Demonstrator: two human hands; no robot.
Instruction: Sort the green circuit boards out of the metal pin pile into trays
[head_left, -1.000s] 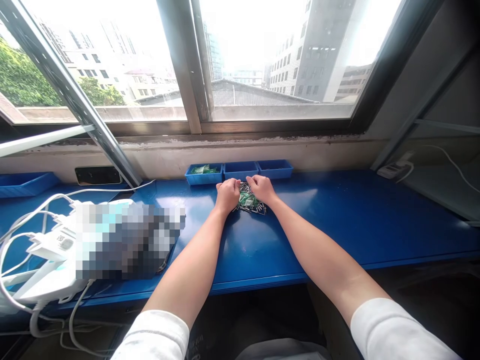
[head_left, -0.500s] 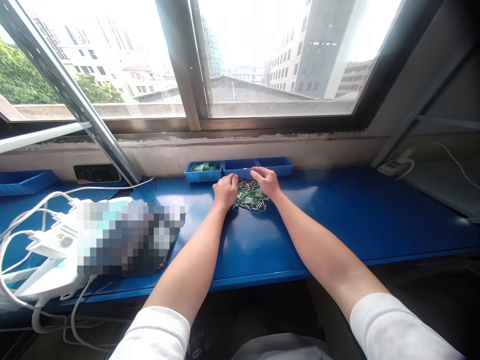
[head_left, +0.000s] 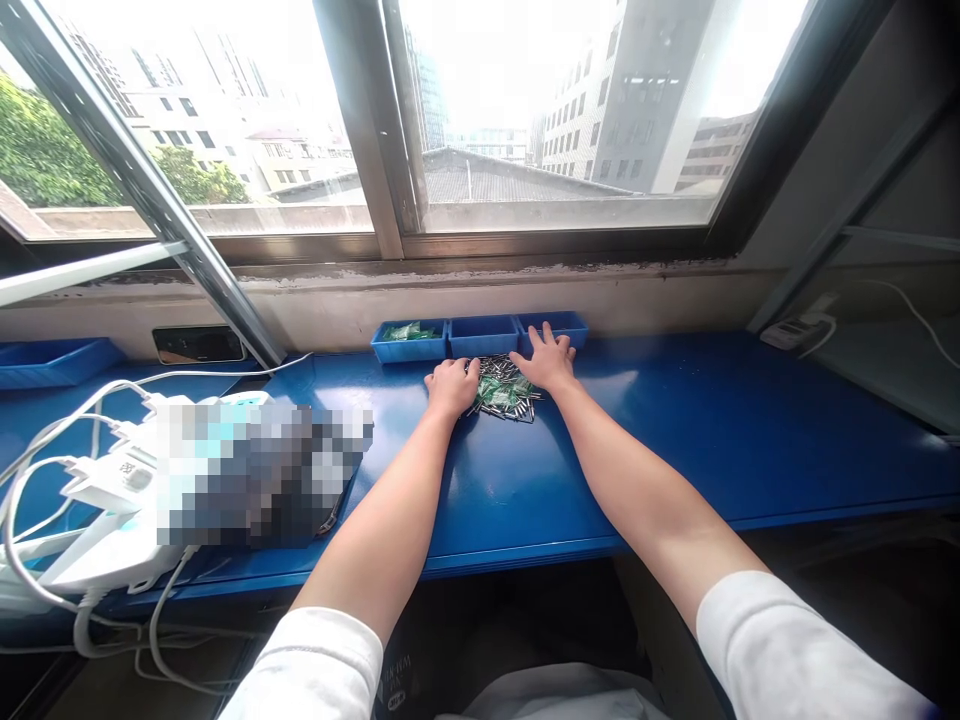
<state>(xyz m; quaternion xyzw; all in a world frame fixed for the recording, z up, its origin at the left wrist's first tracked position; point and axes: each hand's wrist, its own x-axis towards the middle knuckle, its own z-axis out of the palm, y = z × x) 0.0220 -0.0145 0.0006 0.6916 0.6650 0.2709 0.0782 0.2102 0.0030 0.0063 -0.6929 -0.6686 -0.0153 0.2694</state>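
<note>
A pile of small dark and silvery metal pins or screws (head_left: 517, 408) lies on the blue table, with green-tinted clear packets (head_left: 496, 391) among it. At the pile's left edge rests my left hand (head_left: 451, 387), its fingers curled; whatever they may hold is hidden. My right hand (head_left: 550, 361) is open, fingers spread, over the pile's right side and in front of the right blue bin (head_left: 576, 330). Beside that stands the middle blue bin (head_left: 484, 345), whose contents I cannot make out. More green packets (head_left: 411, 331) fill the left blue bin (head_left: 409, 351).
A white power strip with plugs and cables (head_left: 112, 500) takes up the table's left side, next to a blurred-out object (head_left: 262, 480). A phone (head_left: 199, 345) leans on the wall near a blue tray (head_left: 56, 362). Metal shelf posts (head_left: 217, 290) rise at the left.
My right hand has opened from a pinch and shifted slightly right, its fingers now spread in front of the right bin. The left hand stays nearly in place by the pile.
</note>
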